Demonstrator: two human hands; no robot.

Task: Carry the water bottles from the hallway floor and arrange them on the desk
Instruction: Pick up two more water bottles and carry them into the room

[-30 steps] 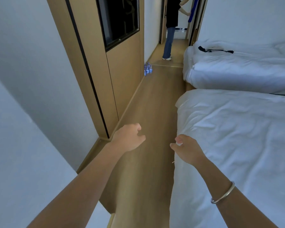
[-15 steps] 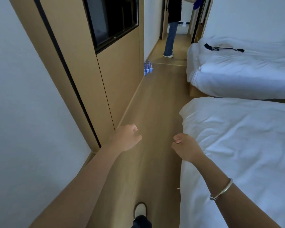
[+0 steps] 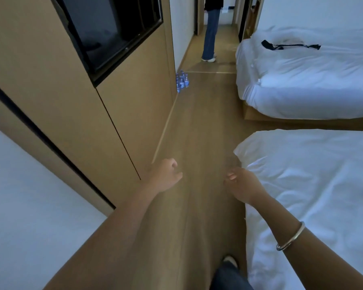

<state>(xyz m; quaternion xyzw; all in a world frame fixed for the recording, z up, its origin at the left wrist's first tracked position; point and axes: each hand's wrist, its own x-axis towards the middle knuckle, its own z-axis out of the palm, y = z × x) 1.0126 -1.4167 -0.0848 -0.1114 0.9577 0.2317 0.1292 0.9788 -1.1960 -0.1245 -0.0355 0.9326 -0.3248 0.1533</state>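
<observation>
Both hands reach forward at lower centre of the frame, each grip loosely curled and holding nothing: the left hand (image 3: 166, 177) over the wooden floor (image 3: 201, 126), the right hand (image 3: 244, 186) just beside the near bed's (image 3: 314, 185) white corner. The water bottles (image 3: 181, 81), a small blue-labelled cluster, stand on the floor well apart from both grips, up at centre-top against the wooden wall panel (image 3: 134, 97). Beyond them a person's legs (image 3: 210, 36) stand in the hallway.

Matt wood floor (image 3: 199, 126), rumpled white cloth bedding (image 3: 314, 176) (soft-looking), and a shiny metal bangle (image 3: 291, 237).
</observation>
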